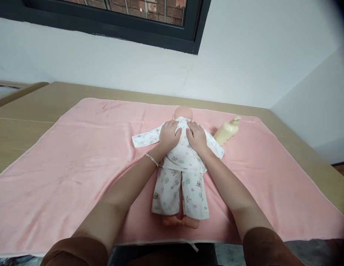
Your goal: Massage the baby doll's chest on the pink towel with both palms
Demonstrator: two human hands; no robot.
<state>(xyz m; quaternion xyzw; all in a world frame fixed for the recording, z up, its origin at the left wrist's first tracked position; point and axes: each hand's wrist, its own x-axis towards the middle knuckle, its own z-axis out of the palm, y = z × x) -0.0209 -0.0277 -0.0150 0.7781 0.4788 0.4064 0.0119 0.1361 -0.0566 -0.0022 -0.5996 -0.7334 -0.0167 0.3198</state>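
Note:
A baby doll (184,112) lies face down on a pink blanket (85,166), its head toward the wall and its bare feet toward me. It wears a white printed top (183,155) and matching trousers (167,188). Flat on the left side of its upper back rests my left hand (170,135), fingers stretched out. My right hand (197,136) lies flat on the right side, fingers pointing up toward the shoulder. Neither hand grips anything. The doll's sleeves spread out to both sides, and its face is hidden.
A pale yellow pump bottle (227,132) lies tilted on the blanket, right of the doll's sleeve. Beneath the blanket is a wooden table (85,90) against a white wall (238,66). A dark-framed window (160,33) is above.

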